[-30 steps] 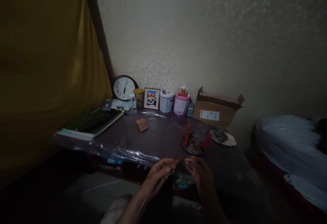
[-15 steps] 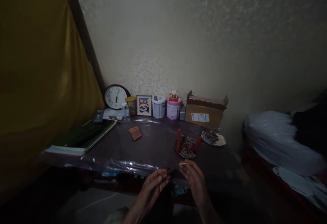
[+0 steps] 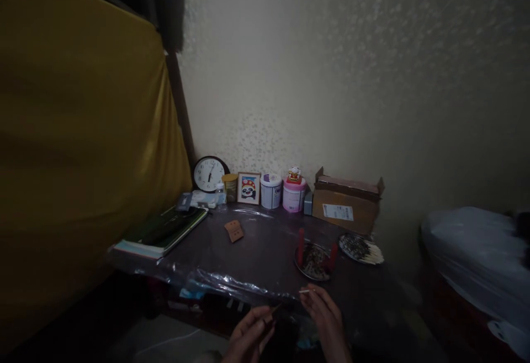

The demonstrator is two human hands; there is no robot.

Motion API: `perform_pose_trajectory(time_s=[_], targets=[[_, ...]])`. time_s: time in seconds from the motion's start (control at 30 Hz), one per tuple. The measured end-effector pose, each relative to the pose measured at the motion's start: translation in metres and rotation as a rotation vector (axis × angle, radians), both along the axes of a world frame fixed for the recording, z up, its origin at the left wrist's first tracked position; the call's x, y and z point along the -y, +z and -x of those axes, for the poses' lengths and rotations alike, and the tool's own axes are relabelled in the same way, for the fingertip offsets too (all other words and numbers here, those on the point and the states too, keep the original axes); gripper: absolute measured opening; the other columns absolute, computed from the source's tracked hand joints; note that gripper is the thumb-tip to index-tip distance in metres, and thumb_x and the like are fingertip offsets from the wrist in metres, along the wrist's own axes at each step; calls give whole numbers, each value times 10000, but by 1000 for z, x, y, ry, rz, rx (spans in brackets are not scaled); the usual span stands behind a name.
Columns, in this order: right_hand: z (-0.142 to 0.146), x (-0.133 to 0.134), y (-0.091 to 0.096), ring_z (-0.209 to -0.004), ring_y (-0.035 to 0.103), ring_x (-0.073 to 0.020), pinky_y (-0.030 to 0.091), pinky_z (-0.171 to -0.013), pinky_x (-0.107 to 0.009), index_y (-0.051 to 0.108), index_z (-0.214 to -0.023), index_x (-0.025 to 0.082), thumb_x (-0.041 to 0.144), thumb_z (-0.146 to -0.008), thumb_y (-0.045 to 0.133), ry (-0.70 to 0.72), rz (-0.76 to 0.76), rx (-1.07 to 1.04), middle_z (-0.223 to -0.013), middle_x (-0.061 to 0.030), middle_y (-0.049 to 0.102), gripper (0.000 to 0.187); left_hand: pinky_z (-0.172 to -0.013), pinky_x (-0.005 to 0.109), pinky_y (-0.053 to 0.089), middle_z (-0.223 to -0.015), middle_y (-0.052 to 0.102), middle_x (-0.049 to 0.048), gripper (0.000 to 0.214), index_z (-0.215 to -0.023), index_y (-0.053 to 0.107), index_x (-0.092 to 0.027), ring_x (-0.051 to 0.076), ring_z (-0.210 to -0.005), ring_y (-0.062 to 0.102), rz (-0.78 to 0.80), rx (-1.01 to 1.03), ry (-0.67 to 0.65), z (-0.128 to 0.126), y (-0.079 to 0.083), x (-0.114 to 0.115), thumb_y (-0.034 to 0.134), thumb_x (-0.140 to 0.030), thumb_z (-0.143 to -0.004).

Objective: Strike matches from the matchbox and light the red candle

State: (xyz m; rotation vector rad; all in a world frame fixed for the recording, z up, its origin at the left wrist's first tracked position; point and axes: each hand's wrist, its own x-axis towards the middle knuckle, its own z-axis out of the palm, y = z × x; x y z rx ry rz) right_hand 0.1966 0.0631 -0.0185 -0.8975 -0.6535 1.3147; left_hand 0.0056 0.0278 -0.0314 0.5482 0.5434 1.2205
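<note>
So the thing to look at is the pale stick [image 3: 305, 291], pinched in our right hand [image 3: 325, 319] just past the near edge of the dark table [image 3: 260, 258]. Its long axis runs pretty much side to side, with the free end aimed left, roughly crosswise to our forearm. The brown card [image 3: 269, 319] sits left of that tip and a bit lower, closer to our body, held in our left hand [image 3: 250, 332]. There's a small gap between them, so stick and card aren't touching. That gap, with the tip facing the card's side, is what we'd say matters most.

Hands: on the right, thumb and fingertips are closed on the stick and the other fingers are loosely bent. The left has thumb and fingers closed on the card, a thin edge of it poking out up and to the right. Which face of the card is turned to the stick, we can't tell; too dark.

Further out, the round plate [image 3: 315, 279] with two red candles [image 3: 301, 247] is just beyond our right hand, clearly the nearer of the two. A second plate [image 3: 351, 258] with a fan of pale sticks [image 3: 375, 253] is off to the right, and another folded card [image 3: 234, 231] lies farther back on the left.
</note>
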Motion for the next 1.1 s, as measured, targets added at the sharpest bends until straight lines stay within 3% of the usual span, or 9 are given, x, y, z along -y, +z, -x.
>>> perform_pose_trajectory(time_s=[0.1,0.23,0.37,0.53,0.67,0.87,1.1], targets=[[0,2,3,-779,664,-165,509,-768,-245,678,-822,167,365,-577,805,-7,9,39,-794,-33,720,340,-924,350,400,-938,735,106,294,-855,726,-167,232,-938,643,30,16,39,0,1,5,783,-300,-599],[4,9,14,-775,665,-169,517,-759,-237,681,-807,171,413,-552,808,-25,12,108,-788,-28,718,373,-838,303,451,-897,738,107,233,-817,725,-159,214,-865,663,81,15,114,-2,15,10,771,-249,-608],[12,16,27,-770,674,-203,533,-749,-275,681,-813,162,472,-575,772,-39,-33,255,-792,-56,717,401,-799,313,471,-888,732,120,225,-827,713,-151,247,-874,664,19,42,65,-4,34,13,754,-253,-630],[27,26,43,-752,682,-207,551,-714,-269,679,-804,162,470,-680,686,-116,-198,511,-804,-77,715,332,-799,329,476,-880,731,121,219,-834,702,-150,269,-886,663,11,69,72,-2,54,17,742,-259,-648],[39,40,52,-771,672,-165,547,-702,-226,666,-790,184,328,-810,585,-230,-473,739,-828,-56,697,167,-812,316,468,-887,726,107,195,-855,693,-153,240,-879,657,34,40,97,0,66,22,716,-242,-683],[50,55,52,-870,644,-115,503,-803,-198,624,-908,219,137,-863,520,-310,-756,1013,-905,-21,678,140,-783,287,460,-891,710,76,210,-914,675,-160,190,-830,638,-32,-71,120,3,64,25,683,-237,-719],[51,57,51,-915,627,-103,487,-835,-191,592,-991,218,113,-885,488,-298,-805,1126,-951,-22,662,181,-753,263,453,-895,700,58,209,-934,662,-176,173,-821,619,-67,-177,139,2,62,23,658,-267,-745]])
